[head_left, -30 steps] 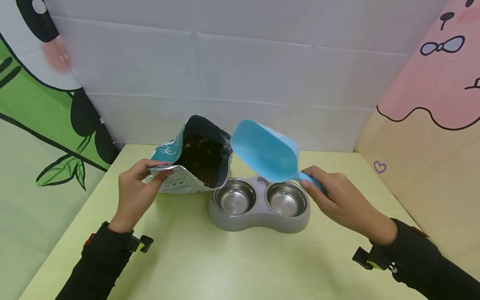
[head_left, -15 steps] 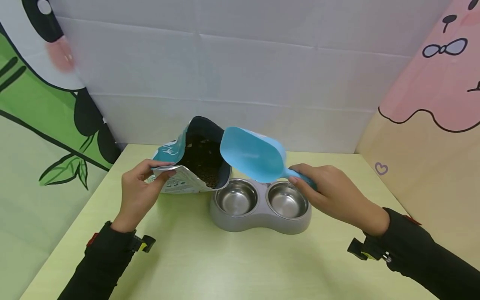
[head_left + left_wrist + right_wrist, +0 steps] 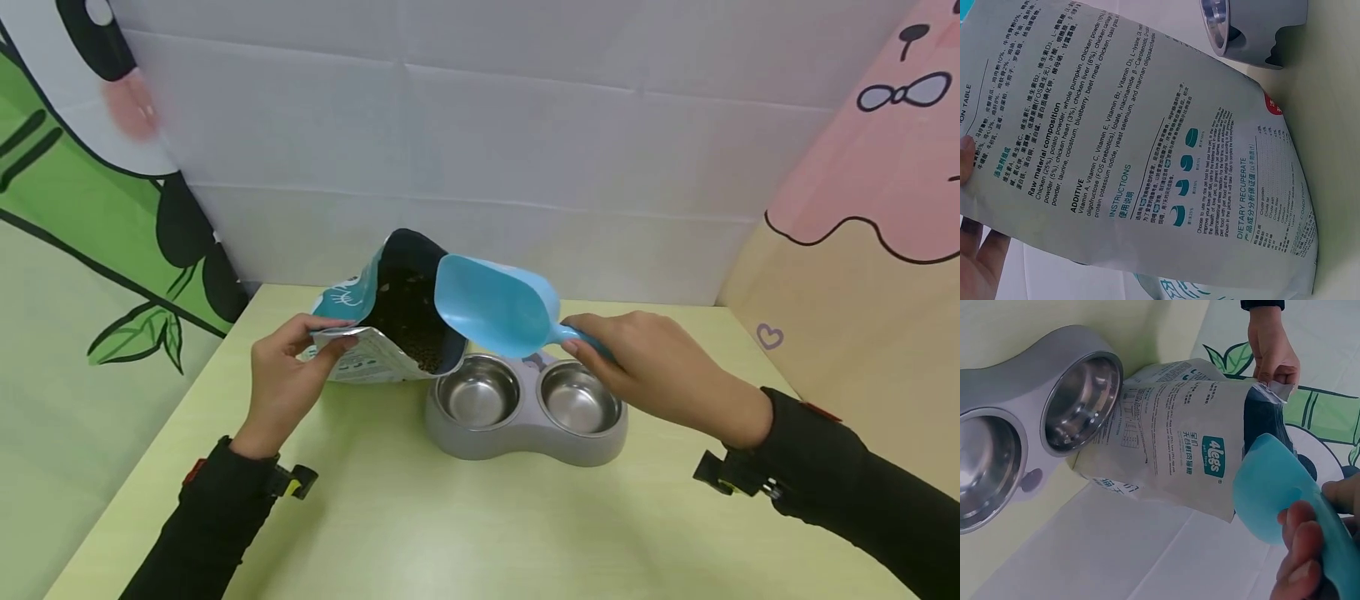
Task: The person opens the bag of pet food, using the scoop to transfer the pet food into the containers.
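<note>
My left hand point(image 3: 291, 375) pinches the top edge of a pet food bag point(image 3: 375, 354), teal and silver outside and dark inside. The bag gapes toward me, with small brown kibble point(image 3: 427, 357) low in its mouth. In my right hand point(image 3: 652, 367) is the handle of a light blue scoop point(image 3: 495, 304). Its hollow holds nothing, and its front lip overlaps the bag's right edge in the head view. Printed text covers the bag's side point(image 3: 1147, 156) in the left wrist view. The right wrist view has the scoop point(image 3: 1266, 487) right at the bag's opening.
A grey double-bowl stand point(image 3: 525, 442) sits on the pale yellow table point(image 3: 450, 533) just right of the bag. Its two steel bowls, the left bowl point(image 3: 478, 393) and the right bowl point(image 3: 581, 400), contain nothing. A white cloth wall point(image 3: 525, 150) rises behind the table, with printed cloths at both sides.
My right hand has moved left with the scoop, bringing its lip from beside the bag's edge to overlapping it. My left hand and the bag hold nearly still.
</note>
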Action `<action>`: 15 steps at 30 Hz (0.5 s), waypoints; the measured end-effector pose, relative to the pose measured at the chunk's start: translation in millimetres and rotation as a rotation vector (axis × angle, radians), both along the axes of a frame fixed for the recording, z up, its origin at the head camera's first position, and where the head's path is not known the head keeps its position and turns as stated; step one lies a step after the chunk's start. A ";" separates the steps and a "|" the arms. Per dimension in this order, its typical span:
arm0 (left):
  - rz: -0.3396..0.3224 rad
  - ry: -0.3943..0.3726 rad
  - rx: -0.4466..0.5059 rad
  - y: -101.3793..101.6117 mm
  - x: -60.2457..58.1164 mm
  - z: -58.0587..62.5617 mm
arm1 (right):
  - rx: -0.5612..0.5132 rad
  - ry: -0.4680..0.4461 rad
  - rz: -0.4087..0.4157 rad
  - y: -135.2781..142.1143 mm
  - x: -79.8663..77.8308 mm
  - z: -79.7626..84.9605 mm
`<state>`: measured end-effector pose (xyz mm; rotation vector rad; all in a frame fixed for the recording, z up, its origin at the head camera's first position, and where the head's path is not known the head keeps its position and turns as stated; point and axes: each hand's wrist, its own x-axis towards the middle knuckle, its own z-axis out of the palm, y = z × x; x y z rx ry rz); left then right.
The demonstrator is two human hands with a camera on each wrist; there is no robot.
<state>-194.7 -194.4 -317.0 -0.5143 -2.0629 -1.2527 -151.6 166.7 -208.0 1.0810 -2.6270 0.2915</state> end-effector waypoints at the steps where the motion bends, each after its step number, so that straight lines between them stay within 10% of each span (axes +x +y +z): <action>1: -0.001 -0.001 0.001 0.1 0.1 0.2 | 0.009 0.002 0.001 -0.9 -1.1 1.5; 15: -0.002 0.023 -0.006 1.8 -1.2 -1.6 | 0.084 0.032 0.047 -21.3 -12.3 17.7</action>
